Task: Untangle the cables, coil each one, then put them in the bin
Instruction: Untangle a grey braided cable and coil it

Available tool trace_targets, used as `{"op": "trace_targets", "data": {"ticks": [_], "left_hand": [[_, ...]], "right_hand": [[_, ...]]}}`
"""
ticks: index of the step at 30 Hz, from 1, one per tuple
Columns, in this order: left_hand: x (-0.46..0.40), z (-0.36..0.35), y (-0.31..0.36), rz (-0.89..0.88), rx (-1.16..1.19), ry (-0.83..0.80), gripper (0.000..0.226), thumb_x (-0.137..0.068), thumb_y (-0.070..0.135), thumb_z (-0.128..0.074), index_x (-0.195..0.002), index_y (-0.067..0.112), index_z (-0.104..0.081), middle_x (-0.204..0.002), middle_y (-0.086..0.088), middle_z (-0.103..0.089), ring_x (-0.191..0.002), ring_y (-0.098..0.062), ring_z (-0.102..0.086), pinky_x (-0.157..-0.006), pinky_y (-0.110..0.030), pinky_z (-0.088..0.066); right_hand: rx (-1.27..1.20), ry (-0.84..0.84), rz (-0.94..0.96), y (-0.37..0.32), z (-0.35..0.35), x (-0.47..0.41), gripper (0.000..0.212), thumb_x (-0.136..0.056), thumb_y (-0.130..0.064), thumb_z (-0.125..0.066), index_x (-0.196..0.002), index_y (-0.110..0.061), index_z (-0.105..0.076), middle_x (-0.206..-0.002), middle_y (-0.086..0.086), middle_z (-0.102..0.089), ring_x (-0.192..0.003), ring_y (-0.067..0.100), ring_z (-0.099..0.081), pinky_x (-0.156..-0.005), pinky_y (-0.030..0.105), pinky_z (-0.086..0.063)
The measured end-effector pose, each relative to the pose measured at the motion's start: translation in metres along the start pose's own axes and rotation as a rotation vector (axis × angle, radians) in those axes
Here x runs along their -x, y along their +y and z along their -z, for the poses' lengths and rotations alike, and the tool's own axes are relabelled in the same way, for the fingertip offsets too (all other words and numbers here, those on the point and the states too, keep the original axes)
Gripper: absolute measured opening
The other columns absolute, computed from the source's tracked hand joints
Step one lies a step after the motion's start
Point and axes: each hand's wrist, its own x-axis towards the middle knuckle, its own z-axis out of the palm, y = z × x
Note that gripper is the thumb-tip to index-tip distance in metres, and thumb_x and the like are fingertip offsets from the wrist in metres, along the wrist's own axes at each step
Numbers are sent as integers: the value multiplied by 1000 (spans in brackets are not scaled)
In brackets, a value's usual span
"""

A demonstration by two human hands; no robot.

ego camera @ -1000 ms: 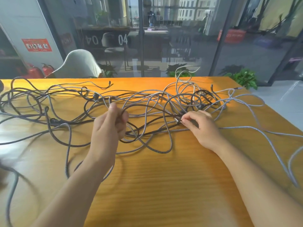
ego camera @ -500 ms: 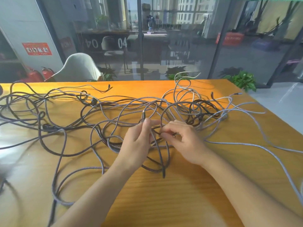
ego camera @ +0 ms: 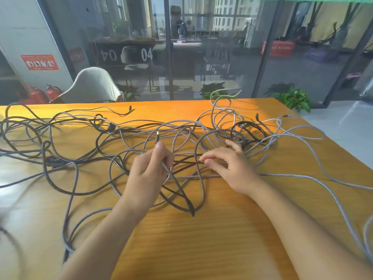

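Several grey braided and black cables [ego camera: 121,138] lie tangled across the orange wooden table [ego camera: 201,249]. My left hand [ego camera: 149,174] pinches the plug end of a grey braided cable [ego camera: 181,195]; the plug sticks up above my thumb and the cable runs down to a bend near the table's middle. My right hand [ego camera: 230,168] rests in the tangle just to the right, its fingers curled onto dark strands there. A knot of black cable [ego camera: 248,128] sits beyond my right hand. No bin is in view.
A grey cable trails off the table's right edge [ego camera: 343,219]. Loops spread to the far left edge [ego camera: 20,134]. Behind the table stand a white chair [ego camera: 94,85], red fire extinguishers [ego camera: 38,96], potted plants [ego camera: 294,98] and a glass wall.
My left hand came to the centre, took a grey cable's plug end and lifted it. My right hand drew in toward the left, then slid back right into the strands.
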Motion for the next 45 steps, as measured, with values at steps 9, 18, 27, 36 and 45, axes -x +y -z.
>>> {"op": "trace_targets", "data": {"ticks": [9, 18, 27, 36, 45], "left_hand": [[-5, 29, 8, 27, 341, 97, 60, -112, 28, -37, -53, 24, -47, -57, 5, -30, -50, -13, -19, -43, -19, -21], [1, 22, 7, 43, 285, -58, 54, -107, 43, -44, -59, 17, -40, -63, -7, -20, -56, -22, -14, -50, -29, -14], [1, 4, 1, 136, 150, 38, 59, -112, 40, -35, -80, 8, -74, -64, 0, -19, -58, -16, -16, -48, -25, -16], [-1, -9, -18, 100, -286, -48, 61, -108, 54, -43, -70, 8, -57, -53, 8, -30, -50, -15, -26, -49, -28, -24], [-1, 2, -17, 14, -320, -184, 25, -102, 39, -60, -83, 25, -70, -55, 8, -37, -50, -10, -29, -47, -19, -28]], "right_hand": [[325, -63, -179, 24, 3, -5, 36, -107, -46, -48, -143, -44, -54, -134, -20, -63, -134, 5, -49, -129, 39, 1], [126, -9, -68, -8, -18, -6, 24, -103, -28, -62, -122, -37, -73, -103, -21, -57, -83, 1, -56, -76, 26, -46], [-106, 65, 76, -23, -14, -2, 9, -100, -26, -69, -102, -27, -77, -100, -16, -73, -106, 10, -63, -96, 29, -46], [-259, 182, -13, -50, -22, 4, 13, -88, -32, -83, -91, -23, -73, -79, -18, -69, -82, 6, -64, -73, 11, -43], [-188, 14, -86, -46, -18, 5, 29, -90, -56, -68, -108, -33, -73, -90, -27, -63, -91, -3, -57, -74, 10, -39]]}}
